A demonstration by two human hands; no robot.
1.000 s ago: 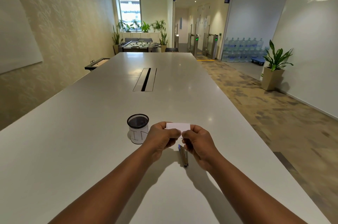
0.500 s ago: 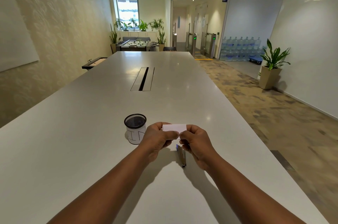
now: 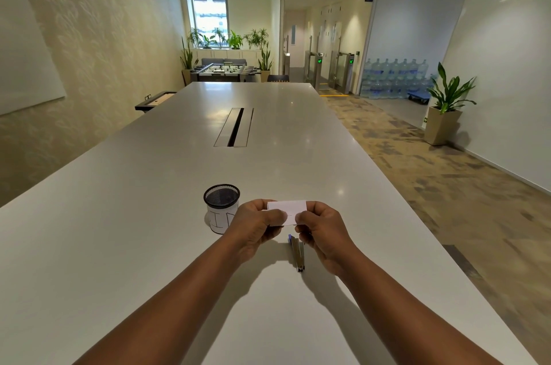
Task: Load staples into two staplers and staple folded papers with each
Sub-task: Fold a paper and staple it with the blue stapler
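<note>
Your thumbs and fingers pinch the folded paper [image 3: 287, 212] at both ends, left hand [image 3: 253, 223] and right hand [image 3: 323, 227] holding it just above the table [image 3: 119, 245]; grip and paper sit as they did a second ago, only your head has dipped slightly, so no stapling has begun. A stapler [image 3: 297, 254] lies closed beneath your right hand, near the table's near edge. A mesh pen cup [image 3: 221, 206] stands just left of your left hand. Second stapler not visible. Long white table, cable slot [image 3: 234, 127] mid-surface, patterned carpet to the right
</note>
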